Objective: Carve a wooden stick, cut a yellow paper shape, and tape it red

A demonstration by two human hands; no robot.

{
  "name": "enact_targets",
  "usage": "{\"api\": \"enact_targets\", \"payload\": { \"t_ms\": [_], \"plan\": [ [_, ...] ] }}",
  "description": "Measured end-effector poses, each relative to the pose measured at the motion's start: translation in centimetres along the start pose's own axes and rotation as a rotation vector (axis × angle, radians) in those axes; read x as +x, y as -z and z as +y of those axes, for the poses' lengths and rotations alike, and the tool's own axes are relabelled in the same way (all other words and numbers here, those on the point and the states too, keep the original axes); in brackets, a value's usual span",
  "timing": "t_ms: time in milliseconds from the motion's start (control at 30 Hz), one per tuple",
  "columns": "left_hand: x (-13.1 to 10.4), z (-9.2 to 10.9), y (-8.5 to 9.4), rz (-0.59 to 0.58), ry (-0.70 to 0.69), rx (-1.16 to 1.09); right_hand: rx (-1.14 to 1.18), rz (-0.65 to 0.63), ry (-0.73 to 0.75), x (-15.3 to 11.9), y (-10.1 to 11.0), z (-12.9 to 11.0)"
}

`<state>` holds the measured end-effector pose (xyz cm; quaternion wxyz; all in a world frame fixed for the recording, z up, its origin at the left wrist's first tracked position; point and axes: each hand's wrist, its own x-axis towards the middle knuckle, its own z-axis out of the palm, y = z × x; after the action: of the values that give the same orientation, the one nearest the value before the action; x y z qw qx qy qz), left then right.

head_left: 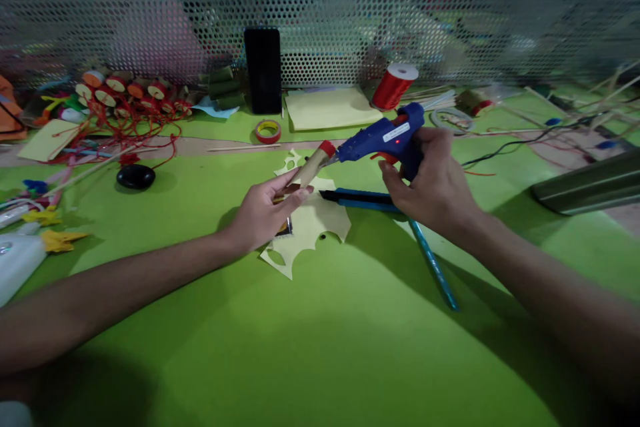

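My left hand (267,213) is closed on a tan tube with a red band (313,168) at its upper end, held tilted up to the right. In my right hand (435,180) is a blue hot glue gun (370,138) with an orange trigger and a small red light. Its nozzle is at the tube's side, just below the red band; I cannot tell whether it touches. Beneath lies a cut-out pale yellow paper shape (320,220). A blue box cutter (363,198) crosses its right edge, and a teal pencil-like stick (435,267) lies below my right hand.
Along the back stand a black phone (263,72), yellow paper sheets (330,109) and a red ribbon spool (395,87). A tape roll (267,130) and a black oval object (135,176) lie nearer. Corded tubes (120,90) pile at left; a dark green cylinder (590,180) lies right.
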<state>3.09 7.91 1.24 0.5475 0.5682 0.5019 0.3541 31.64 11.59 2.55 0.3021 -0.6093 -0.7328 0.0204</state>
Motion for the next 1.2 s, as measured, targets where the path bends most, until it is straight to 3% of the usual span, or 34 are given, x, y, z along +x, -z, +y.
{"api": "enact_targets", "payload": {
  "t_ms": [1200],
  "plan": [
    [0.07, -0.1, 0.16, -0.036, 0.006, 0.017, -0.043, -0.009, -0.004, -0.11, 0.08, -0.38]
  ]
}}
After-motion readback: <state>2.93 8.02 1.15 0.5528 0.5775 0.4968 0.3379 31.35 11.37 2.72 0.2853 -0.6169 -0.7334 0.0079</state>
